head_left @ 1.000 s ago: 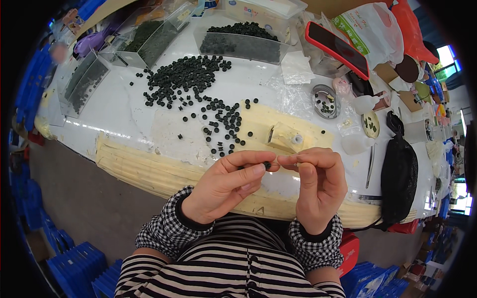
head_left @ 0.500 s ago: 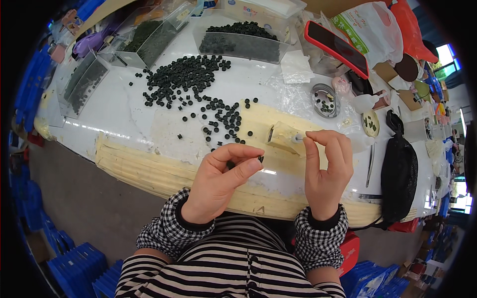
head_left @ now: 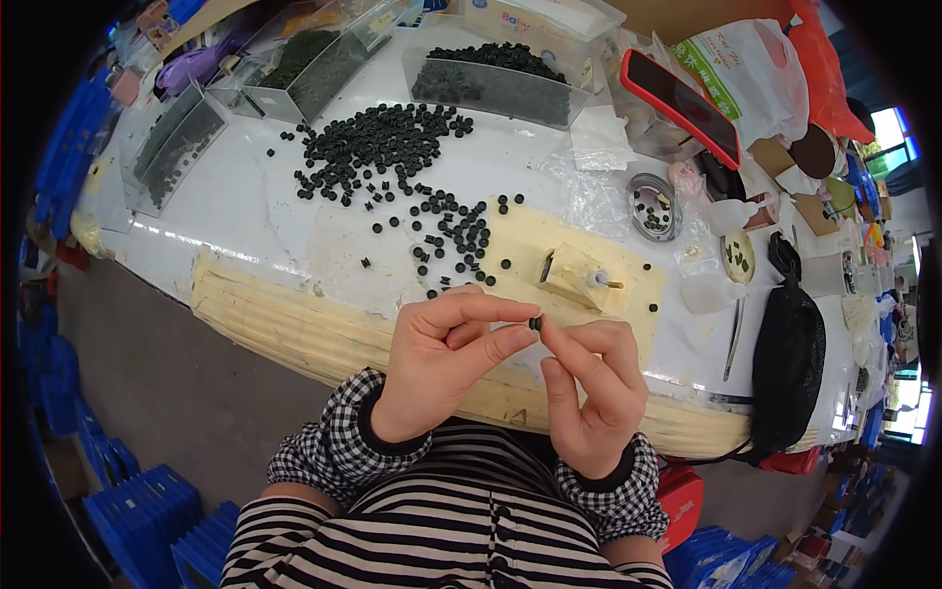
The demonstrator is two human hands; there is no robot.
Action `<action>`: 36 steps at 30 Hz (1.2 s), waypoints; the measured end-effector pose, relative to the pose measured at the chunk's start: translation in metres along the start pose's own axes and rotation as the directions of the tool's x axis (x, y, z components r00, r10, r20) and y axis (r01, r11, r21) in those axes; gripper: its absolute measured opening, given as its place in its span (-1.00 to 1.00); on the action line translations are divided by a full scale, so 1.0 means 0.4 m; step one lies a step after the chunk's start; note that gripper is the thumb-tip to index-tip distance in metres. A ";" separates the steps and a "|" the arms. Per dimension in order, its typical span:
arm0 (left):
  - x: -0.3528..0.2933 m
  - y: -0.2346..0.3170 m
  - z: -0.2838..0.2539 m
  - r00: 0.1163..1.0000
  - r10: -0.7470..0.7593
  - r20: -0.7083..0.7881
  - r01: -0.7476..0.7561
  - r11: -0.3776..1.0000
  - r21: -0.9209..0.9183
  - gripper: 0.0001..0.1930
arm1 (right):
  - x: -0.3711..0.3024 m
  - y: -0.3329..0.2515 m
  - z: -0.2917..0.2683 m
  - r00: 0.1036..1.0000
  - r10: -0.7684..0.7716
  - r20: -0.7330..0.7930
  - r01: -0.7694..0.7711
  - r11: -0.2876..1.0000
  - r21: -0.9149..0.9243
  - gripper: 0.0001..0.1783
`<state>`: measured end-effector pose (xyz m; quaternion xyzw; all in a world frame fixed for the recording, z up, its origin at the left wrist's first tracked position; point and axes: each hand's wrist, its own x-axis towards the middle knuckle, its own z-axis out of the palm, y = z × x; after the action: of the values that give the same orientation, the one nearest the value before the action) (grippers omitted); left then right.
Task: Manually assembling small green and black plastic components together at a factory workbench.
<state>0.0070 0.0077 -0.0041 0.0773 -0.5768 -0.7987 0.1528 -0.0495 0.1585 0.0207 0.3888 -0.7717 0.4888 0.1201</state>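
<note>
The person's left hand (head_left: pixel 420 361) has its grip pinched on a small black part (head_left: pixel 535 324), on the near side of the cream block (head_left: pixel 571 279). The right hand (head_left: pixel 601 398) holds its forefinger at the part, thumb apart, its grip loose. Beyond the block, leftward, black pieces (head_left: pixel 378 139) cover the desk (head_left: pixel 250 211); rightward sits a red-edged phone (head_left: pixel 680 108).

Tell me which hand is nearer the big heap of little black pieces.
Left. The left hand is on the near side of the heap of black pieces, slightly right of it; the right hand is also on the near side, but farther right.
</note>
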 end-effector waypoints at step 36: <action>0.002 0.005 -0.013 0.986 0.166 0.021 -0.165 0.952 0.259 -0.77 | -0.001 0.020 -0.009 0.995 0.023 0.098 -0.035 0.992 0.125 -0.63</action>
<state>0.0082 0.0020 -0.0038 0.0486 -0.6807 -0.7007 0.2081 -0.0556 0.1633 0.0170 0.4076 -0.7496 0.5190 0.0508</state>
